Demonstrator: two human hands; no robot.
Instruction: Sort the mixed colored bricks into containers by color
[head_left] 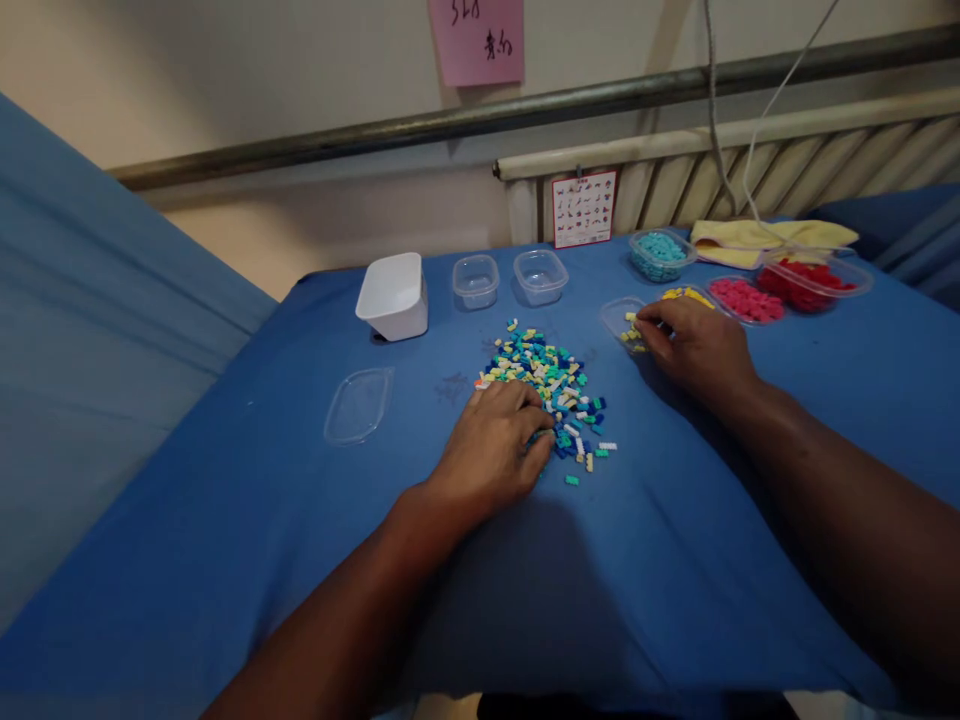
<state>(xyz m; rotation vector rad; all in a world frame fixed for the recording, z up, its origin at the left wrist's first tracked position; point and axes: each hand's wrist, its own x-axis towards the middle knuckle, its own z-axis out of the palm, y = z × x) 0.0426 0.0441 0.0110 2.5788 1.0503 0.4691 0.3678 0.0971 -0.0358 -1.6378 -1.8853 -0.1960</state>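
My left hand (496, 440) rests at the near left side of a mixed pile of small building bricks (544, 365) in blue, teal, green, white and pale yellow. Its fingers are bent and a little apart, touching the bricks; their tips are partly hidden. On the right, my right hand (701, 350) pinches a small pale yellow brick (631, 317) between thumb and fingertips. Below that brick lies a shallow clear lid (613, 312) with several pale yellow bricks on it. Just behind the right hand, yellow pieces (688, 295) sit in a container partly covered by the hand.
A white tub (394, 295) and two clear containers (475, 281) (541, 277) stand at the back. A clear lid (360, 405) lies left. Tubs of turquoise (660, 252), pink (746, 300) and red pieces (802, 283) stand right, near a yellow cloth (772, 240).
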